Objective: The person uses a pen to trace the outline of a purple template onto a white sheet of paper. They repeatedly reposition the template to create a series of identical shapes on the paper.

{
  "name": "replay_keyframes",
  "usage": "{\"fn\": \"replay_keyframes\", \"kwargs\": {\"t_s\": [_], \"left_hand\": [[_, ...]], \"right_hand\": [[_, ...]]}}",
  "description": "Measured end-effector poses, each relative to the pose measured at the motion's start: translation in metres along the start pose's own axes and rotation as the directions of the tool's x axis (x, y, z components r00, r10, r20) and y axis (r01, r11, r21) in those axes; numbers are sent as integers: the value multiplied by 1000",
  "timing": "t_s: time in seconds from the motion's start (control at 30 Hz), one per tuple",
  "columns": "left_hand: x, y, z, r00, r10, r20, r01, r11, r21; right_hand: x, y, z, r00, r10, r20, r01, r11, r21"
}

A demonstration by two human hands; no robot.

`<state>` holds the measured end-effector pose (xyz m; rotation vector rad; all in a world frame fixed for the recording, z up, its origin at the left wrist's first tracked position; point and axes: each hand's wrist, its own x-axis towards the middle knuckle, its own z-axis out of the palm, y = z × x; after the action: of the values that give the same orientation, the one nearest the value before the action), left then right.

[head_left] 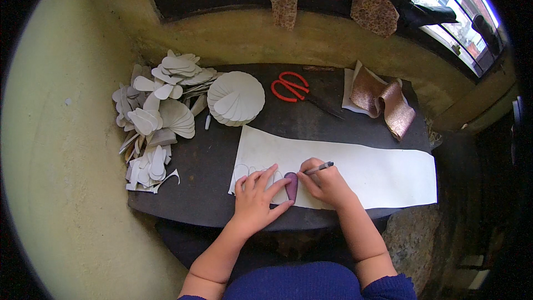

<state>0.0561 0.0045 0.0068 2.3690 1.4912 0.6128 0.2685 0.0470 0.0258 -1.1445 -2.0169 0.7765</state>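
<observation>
Head view. My left hand (256, 194) lies flat, fingers spread, on the near left end of the long white sheet (383, 175). Its fingertips press on a small purple petal-shaped template (291, 185), which lies on the sheet directly between my two hands.

Template's long axis runs near-to-far, rounded end far, narrower end toward me. It lies just right of my left hand and just left of my right hand (327, 184), touching or nearly touching both.

Right hand is closed around a pen (318, 168); the pen slants up to the right, its tip hidden down by the template's far right edge. So the right hand is the one nearer that edge.

Faint traced outlines show on the sheet left of the template. The sheet rests on the dark desk (216, 155). Far off: red scissors (290, 86), white cut petals (236, 99).
</observation>
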Motion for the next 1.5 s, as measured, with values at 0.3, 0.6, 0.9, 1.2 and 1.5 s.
{"fn": "replay_keyframes", "kwargs": {"t_s": [0.3, 0.6, 0.9, 1.2, 1.5], "left_hand": [[-1, 1, -2, 1000, 4, 6, -4, 1000, 15], [-1, 2, 0, 1000, -6, 14, 6, 1000, 23], [-1, 2, -2, 1000, -17, 20, 17, 1000, -1], [-1, 1, -1, 1000, -15, 21, 15, 1000, -10], [-1, 1, -1, 1000, -18, 25, 18, 1000, 1]], "right_hand": [[-1, 1, 4, 997, -58, -46, 58, 998, -2], [-8, 2, 6, 996, -67, -56, 67, 998, 8], [-10, 4, 7, 996, -70, -59, 71, 997, 20], [-9, 2, 5, 995, -93, -20, 94, 993, 65], [-9, 4, 8, 995, -75, -73, 81, 994, 77]]}}
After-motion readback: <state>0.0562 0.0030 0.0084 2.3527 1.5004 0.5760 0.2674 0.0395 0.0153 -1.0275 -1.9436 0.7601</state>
